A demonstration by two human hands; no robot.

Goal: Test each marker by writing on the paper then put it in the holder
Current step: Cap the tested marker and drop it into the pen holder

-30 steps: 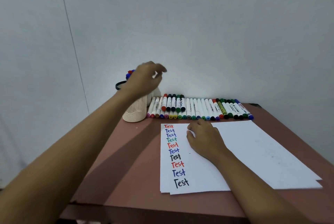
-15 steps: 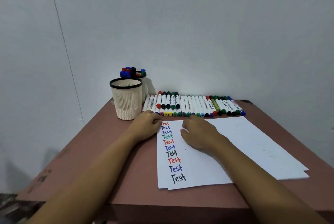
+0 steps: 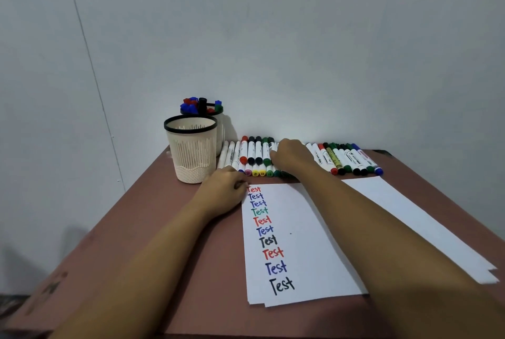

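A row of white markers with coloured caps lies along the table's far edge. My right hand reaches over the middle of that row, its fingers curled round a green-capped marker there. Loosely curled and holding nothing, my left hand rests on the top left corner of the paper. The paper carries a column of "Test" words in red, blue, green and black. A cream holder with a black rim stands empty at the left. Behind it a second holder is full of markers.
The brown table ends close below the paper and drops off at the left. A grey wall rises right behind the markers. Several more white sheets lie under the written one and stick out to the right.
My right hand has left the paper and gone forward onto the marker row. My left hand, up at the holders a second ago, has come down and stays on the paper's corner.
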